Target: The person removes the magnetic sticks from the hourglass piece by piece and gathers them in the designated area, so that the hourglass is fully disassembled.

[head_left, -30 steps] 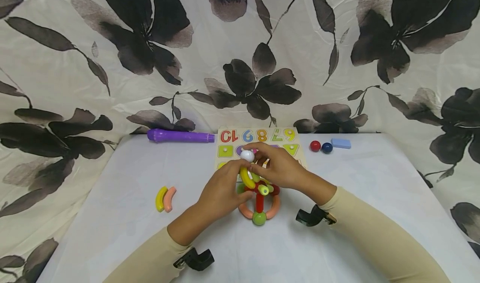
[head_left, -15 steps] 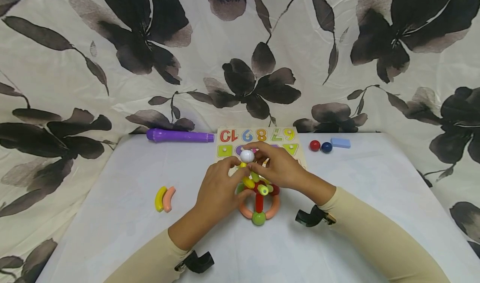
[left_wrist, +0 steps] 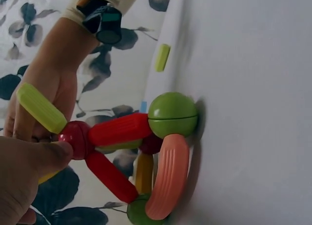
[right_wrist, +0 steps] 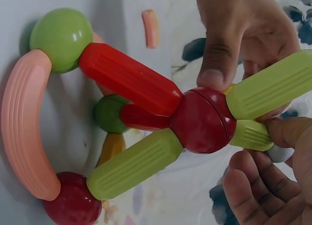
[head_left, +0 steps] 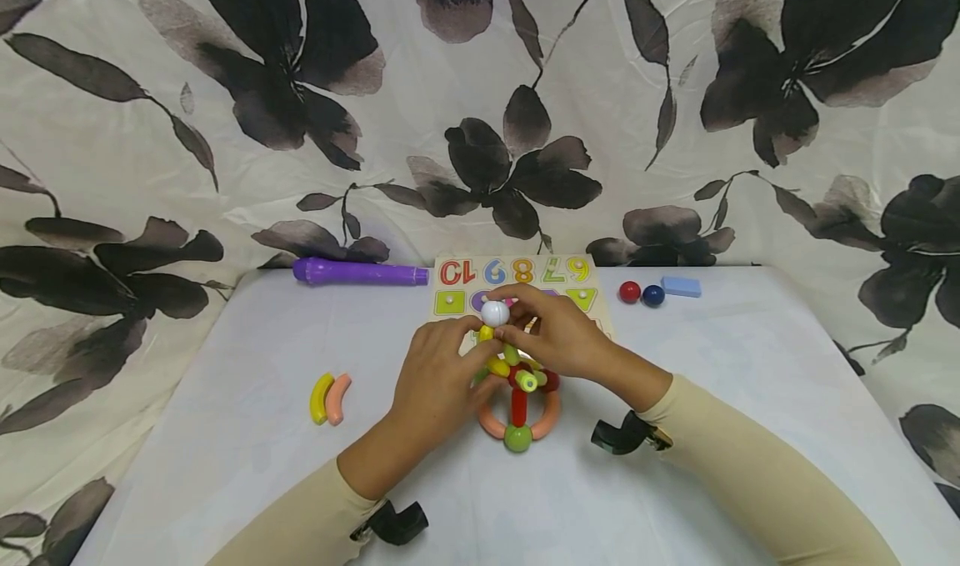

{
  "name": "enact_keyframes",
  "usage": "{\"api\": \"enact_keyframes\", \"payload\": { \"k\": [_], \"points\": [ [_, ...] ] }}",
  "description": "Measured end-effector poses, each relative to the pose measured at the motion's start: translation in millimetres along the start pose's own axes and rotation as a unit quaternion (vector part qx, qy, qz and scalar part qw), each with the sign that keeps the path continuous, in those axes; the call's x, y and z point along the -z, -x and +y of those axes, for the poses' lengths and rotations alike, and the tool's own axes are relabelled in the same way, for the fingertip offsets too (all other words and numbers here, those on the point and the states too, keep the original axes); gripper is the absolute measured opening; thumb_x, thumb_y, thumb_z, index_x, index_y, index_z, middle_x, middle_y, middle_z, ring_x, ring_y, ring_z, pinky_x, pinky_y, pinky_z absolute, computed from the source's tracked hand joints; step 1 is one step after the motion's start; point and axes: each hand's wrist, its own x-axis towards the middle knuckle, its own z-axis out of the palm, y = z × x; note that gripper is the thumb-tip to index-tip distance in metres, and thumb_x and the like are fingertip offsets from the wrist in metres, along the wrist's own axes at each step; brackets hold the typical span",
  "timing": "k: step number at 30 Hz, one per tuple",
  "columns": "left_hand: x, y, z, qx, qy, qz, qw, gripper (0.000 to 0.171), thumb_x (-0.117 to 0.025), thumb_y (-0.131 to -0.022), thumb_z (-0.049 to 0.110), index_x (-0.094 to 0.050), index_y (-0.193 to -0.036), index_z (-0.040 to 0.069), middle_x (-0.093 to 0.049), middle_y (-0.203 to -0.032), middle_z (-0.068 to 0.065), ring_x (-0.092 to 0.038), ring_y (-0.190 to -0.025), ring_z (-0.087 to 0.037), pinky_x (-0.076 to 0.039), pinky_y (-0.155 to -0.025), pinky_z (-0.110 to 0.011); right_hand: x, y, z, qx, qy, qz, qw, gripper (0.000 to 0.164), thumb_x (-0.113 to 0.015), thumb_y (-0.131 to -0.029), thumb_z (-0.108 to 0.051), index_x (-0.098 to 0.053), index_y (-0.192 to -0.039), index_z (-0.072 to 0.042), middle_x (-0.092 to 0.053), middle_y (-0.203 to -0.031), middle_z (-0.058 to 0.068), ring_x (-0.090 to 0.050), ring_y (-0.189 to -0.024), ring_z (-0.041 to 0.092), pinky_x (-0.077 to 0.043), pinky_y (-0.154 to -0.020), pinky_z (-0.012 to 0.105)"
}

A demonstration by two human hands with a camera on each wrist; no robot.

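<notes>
A toy frame of ribbed sticks and balls stands on the table, with peach curved sticks, red sticks and a green ball low down. Above its red central ball, my left hand pinches a yellow curved stick; in the left wrist view its thumb lies against the red ball. At the top, my right hand holds a white ball between thumb and fingers, where a light green stick meets it. Another light green stick juts outward from the red ball.
A number and shape puzzle board lies behind the frame. To its left is a purple tube; to its right are a red ball, a dark blue ball and a blue block. Loose yellow and peach sticks lie at left.
My left fingers have drawn slightly left from the white ball, and the thumb now crosses the yellow curved stick, which has shifted left and lower. My right hand has stayed in place.
</notes>
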Motion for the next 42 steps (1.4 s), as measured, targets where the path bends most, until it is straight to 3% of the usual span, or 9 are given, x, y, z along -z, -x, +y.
{"api": "enact_keyframes", "payload": {
  "k": [8,16,25,33,39,42],
  "points": [
    [2.0,-2.6,-3.5,-0.030,-0.074,0.005,0.9968,0.042,-0.088,-0.080,0.034,-0.071,-0.116,0.021,-0.061,-0.123,-0.008,-0.055,-0.114,-0.031,-0.040,-0.106,-0.050,-1,-1,1,-0.001,0.003,0.004,1.000,0.049,-0.077,-0.093,-0.014,-0.059,-0.139,-0.015,-0.072,-0.103,0.000,-0.064,-0.088,0.016,-0.058,-0.072,0.030],
    [0.9,-0.7,-4.8,-0.024,-0.064,-0.011,0.9976,0.034,-0.084,-0.083,0.011,-0.071,-0.113,0.020,-0.060,-0.121,-0.012,-0.057,-0.113,-0.034,-0.040,-0.106,-0.054,-2,-1,1,-0.004,0.002,0.007,1.000,0.049,-0.077,-0.093,-0.015,-0.060,-0.139,-0.015,-0.072,-0.103,0.000,-0.065,-0.089,0.016,-0.058,-0.073,0.031],
    [4.3,0.7,-11.1,-0.021,-0.056,-0.043,0.9973,0.031,-0.090,-0.080,0.024,-0.069,-0.104,0.024,-0.062,-0.111,-0.009,-0.058,-0.110,-0.028,-0.038,-0.107,-0.055,-2,0,1,-0.009,0.006,0.007,1.000,0.049,-0.077,-0.094,-0.015,-0.059,-0.139,-0.016,-0.071,-0.103,0.001,-0.065,-0.089,0.016,-0.058,-0.074,0.029],
    [3.8,7.9,-12.5,0.040,0.032,-0.088,0.9949,0.029,-0.084,-0.083,0.036,-0.069,-0.107,0.026,-0.057,-0.106,-0.004,-0.053,-0.104,-0.026,-0.040,-0.099,-0.051,-1,1,2,-0.012,0.001,0.012,1.000,0.048,-0.077,-0.094,-0.015,-0.059,-0.139,-0.016,-0.071,-0.103,0.001,-0.065,-0.088,0.016,-0.058,-0.076,0.029],
    [6.5,14.2,-11.4,0.123,0.094,-0.087,0.9841,0.030,-0.087,-0.081,0.033,-0.071,-0.105,0.023,-0.059,-0.102,0.000,-0.052,-0.099,-0.024,-0.042,-0.092,-0.046,-1,3,2,-0.015,-0.005,0.021,1.000,0.047,-0.077,-0.094,-0.016,-0.059,-0.137,-0.016,-0.070,-0.102,-0.001,-0.065,-0.088,0.015,-0.058,-0.078,0.029],
    [10.2,16.4,-12.0,0.149,0.118,-0.092,0.9773,0.029,-0.088,-0.080,0.030,-0.072,-0.103,0.022,-0.059,-0.104,0.000,-0.052,-0.102,-0.024,-0.041,-0.093,-0.046,0,4,2,-0.019,-0.003,0.022,1.000,0.047,-0.077,-0.094,-0.016,-0.059,-0.137,-0.017,-0.070,-0.102,-0.002,-0.065,-0.089,0.015,-0.058,-0.078,0.030]
  ]
}}
